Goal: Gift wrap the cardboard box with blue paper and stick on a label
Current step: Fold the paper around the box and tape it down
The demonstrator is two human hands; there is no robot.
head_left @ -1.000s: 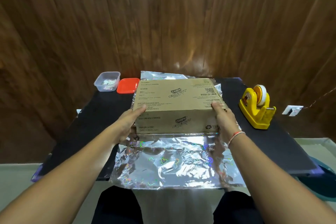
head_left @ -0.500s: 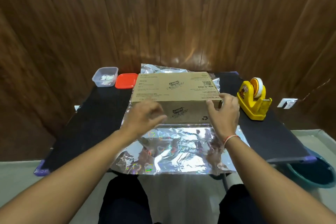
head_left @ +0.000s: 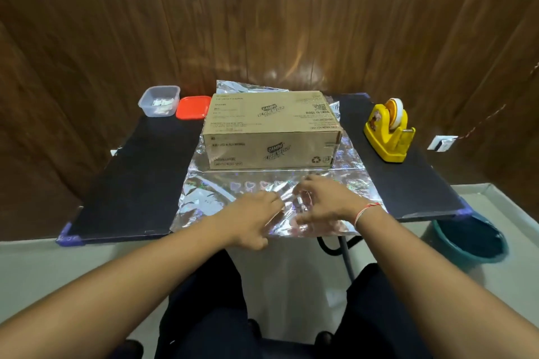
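**Hands over the near flap of the wrap, box parked behind**

Fingers (head_left: 269,198) of the left hand (head_left: 248,214) reach forward over the shiny sheet, slightly bent and close together; motion blur smears their tips, so I cannot tell whether they press flat or pinch the foil. Much the same holds for the right hand (head_left: 323,201): its fingers curl inward toward the left hand above the wrapping sheet (head_left: 221,198), but whether they hold a fold of it is not readable. A red-and-white thread circles the right wrist.

Behind both hands, the cardboard box (head_left: 271,131) sits upright on the far half of the sheet, printed face toward the camera, touched by neither hand. Its wrap looks silvery and holographic with small heart shapes, not plainly blue; the far edge rises crumpled behind the box and is mostly hidden by it.

On the black table (head_left: 131,178), a yellow tape dispenser (head_left: 389,132) stands well to the right of the box. At the far left a clear tub (head_left: 159,100) holds small white pieces too tiny to identify, with a red lid (head_left: 193,108) just beside it. A teal basin (head_left: 472,239) on the floor is partly cut off by the table's corner.
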